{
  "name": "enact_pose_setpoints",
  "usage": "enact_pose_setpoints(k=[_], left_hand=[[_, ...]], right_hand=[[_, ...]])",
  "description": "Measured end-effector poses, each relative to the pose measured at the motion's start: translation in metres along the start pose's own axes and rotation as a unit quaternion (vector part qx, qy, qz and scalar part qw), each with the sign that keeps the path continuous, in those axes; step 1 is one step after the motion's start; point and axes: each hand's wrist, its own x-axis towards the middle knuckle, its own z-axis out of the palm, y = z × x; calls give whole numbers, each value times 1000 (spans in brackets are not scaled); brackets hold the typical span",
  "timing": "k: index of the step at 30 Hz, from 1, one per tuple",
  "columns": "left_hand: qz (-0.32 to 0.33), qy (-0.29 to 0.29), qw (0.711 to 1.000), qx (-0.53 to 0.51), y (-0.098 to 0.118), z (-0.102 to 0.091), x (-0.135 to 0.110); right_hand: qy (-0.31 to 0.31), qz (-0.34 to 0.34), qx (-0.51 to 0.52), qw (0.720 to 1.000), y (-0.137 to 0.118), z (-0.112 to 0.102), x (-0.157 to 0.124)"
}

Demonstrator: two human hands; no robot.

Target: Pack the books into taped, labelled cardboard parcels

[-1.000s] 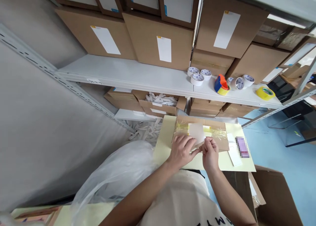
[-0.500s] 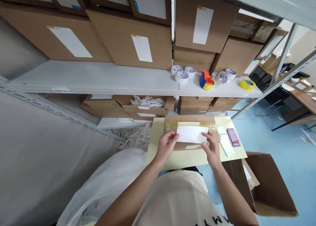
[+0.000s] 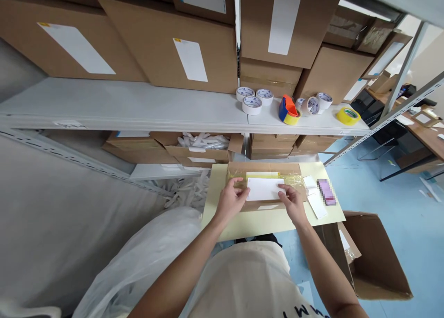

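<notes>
- Your left hand (image 3: pixel 231 200) and right hand (image 3: pixel 294 204) have drawn apart since a second ago.
- Fingers of each pinch an end of one label (image 3: pixel 264 189).
- It looks white, oblong, over one taped box (image 3: pixel 294 175) on the desk (image 3: pixel 263 225).
- Shelf (image 3: pixel 173 102): three white rolls (image 3: pixel 252 110) left of one dispenser (image 3: pixel 288 109).

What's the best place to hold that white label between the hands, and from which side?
Probably by its two short ends, coming from left and right: the white label is a thin, wide sheet. The left hand and right hand are at those ends, leaving its middle uncovered.
</notes>
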Motion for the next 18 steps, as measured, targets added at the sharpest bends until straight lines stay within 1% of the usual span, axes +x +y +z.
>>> enact_pose_setpoints(k=[3,6,13,16,18], left_hand=[[-2,7,997,78,10,0,24],[-12,6,993,116,13,1,38],[-41,-23,982,185,9,6,48],[-47,-46,971,230,14,6,51],[-52,-59,959,272,19,6,53]], right_hand=[[-15,4,-50,999,-11,-1,25],[-29,17,-89,995,-18,-2,40],[-66,49,-197,977,-25,-6,45],[-98,57,-237,965,-28,-9,49],[-127,60,-254,957,-27,-10,54]])
